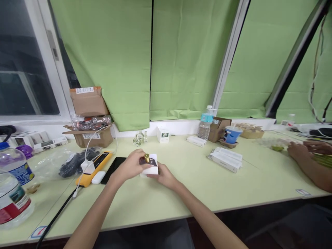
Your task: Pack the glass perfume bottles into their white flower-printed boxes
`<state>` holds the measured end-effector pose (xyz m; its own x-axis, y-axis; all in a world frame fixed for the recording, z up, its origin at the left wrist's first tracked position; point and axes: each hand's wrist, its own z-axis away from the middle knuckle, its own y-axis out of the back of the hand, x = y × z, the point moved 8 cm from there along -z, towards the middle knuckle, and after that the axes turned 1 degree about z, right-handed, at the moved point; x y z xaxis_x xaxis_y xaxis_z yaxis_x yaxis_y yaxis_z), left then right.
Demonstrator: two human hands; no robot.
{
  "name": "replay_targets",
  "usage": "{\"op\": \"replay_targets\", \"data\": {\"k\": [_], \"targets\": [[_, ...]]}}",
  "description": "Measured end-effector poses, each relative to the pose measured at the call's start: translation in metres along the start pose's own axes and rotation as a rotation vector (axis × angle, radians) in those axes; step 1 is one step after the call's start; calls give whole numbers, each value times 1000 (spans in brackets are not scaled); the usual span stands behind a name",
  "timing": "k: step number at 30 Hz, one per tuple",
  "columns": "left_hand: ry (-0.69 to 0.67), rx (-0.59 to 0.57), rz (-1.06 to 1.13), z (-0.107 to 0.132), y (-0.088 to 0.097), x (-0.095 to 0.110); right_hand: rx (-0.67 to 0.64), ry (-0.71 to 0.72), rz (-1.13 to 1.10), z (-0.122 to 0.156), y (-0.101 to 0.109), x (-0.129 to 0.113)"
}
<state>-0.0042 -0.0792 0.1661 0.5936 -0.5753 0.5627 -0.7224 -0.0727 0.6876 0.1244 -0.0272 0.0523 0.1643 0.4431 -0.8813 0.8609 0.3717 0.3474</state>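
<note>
Both my hands meet over the middle of the pale green table (197, 186). My left hand (131, 166) is closed round a small dark bottle with a gold cap (147, 159). My right hand (163, 175) grips a small white box (150, 169) just under the bottle. The bottle sits at the box's top; whether it is inside the box I cannot tell. A black phone (113, 169) and a yellow power strip (94, 168) lie just left of my hands.
Several small glass bottles (140, 137) and a white box (163, 134) stand by the wall. A water bottle (205, 123), a blue cup (231, 135) and flat white boxes (225, 159) lie to the right. Another person's hands (306, 149) work at far right. Cardboard boxes (89, 117) stand left.
</note>
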Motion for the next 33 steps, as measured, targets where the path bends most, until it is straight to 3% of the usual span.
{"op": "replay_targets", "data": {"k": [7, 14, 19, 22, 26, 31, 33], "targets": [[41, -111, -47, -10, 0, -3, 2, 8, -18, 0, -1, 0], [-6, -117, -77, -13, 0, -6, 1, 20, -49, -1, -1, -1], [45, -164, -179, -18, -7, -7, -11, 12, -82, -1, -2, 2], [57, -89, -213, -17, -5, -6, -6, 10, -101, -1, -2, 2], [114, 45, -73, -3, -7, -13, -13, -7, -120, -1, -3, 2], [63, 411, -75, 28, -8, -9, -12, -18, -151, -4, -4, 5], [28, 480, -130, 37, -12, -3, -19, -3, -169, -5, -5, 6]]}}
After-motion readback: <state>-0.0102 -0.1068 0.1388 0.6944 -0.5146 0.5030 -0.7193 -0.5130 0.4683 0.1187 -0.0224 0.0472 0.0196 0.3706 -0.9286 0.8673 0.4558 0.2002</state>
